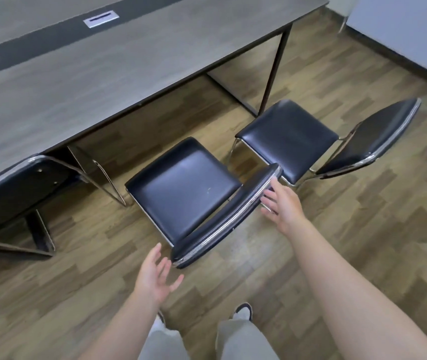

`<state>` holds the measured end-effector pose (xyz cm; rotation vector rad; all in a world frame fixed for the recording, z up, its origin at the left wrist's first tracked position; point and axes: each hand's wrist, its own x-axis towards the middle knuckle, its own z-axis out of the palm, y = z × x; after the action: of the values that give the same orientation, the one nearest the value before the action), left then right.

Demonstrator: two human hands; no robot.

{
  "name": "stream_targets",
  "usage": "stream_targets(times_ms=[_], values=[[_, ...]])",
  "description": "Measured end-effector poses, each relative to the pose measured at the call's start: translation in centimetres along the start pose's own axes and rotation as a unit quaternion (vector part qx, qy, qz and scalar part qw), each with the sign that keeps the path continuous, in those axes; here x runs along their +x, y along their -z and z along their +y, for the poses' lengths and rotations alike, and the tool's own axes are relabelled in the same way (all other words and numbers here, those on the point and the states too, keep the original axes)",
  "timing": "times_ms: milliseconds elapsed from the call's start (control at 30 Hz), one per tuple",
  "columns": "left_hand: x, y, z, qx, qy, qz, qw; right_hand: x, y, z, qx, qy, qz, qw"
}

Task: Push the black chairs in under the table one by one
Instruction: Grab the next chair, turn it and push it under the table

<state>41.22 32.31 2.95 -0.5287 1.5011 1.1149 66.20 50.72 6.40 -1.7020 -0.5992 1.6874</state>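
A black chair with a chrome-trimmed backrest stands in the middle, its seat fully out from under the grey table. My left hand is open, just short of the backrest's near end. My right hand is open too, fingers spread close to the backrest's far end; contact is unclear. A second black chair stands to the right, near the table's leg, also pulled out. At the far left a third black chair has its backrest at the table's edge and its seat hidden beneath.
The table's dark metal leg stands between the two pulled-out chairs' far side. A white cable port is set in the tabletop. A pale wall with dark skirting runs at the right. My legs and shoes are below.
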Motion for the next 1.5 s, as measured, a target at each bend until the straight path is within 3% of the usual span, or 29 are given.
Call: stream_targets(times_ms=[133, 367, 767, 1233, 1500], values=[[0.2, -2.4, -2.0, -0.002, 0.019, 0.041, 0.999, 3.7, 2.1, -2.0, -0.015, -0.058, 0.042, 0.997], [2.6, -4.4, -3.7, -0.1, 0.08, -0.021, 0.992, 9.3, 0.9, -4.2, 0.011, -0.192, 0.069, 0.979], [3.9, -5.6, -3.8, -0.253, 0.123, 0.021, 0.959, 12.9, -0.2, -5.0, -0.006, -0.264, 0.041, 0.964], [3.5, -10.8, -6.6, -0.45, -0.006, 0.084, 0.889, 15.9, 2.7, -4.3, -0.002, -0.271, -0.1, 0.957], [4.2, -11.4, -7.0, -0.479, -0.031, 0.112, 0.87, 16.7, 2.8, -3.9, -0.001, -0.275, -0.108, 0.955]])
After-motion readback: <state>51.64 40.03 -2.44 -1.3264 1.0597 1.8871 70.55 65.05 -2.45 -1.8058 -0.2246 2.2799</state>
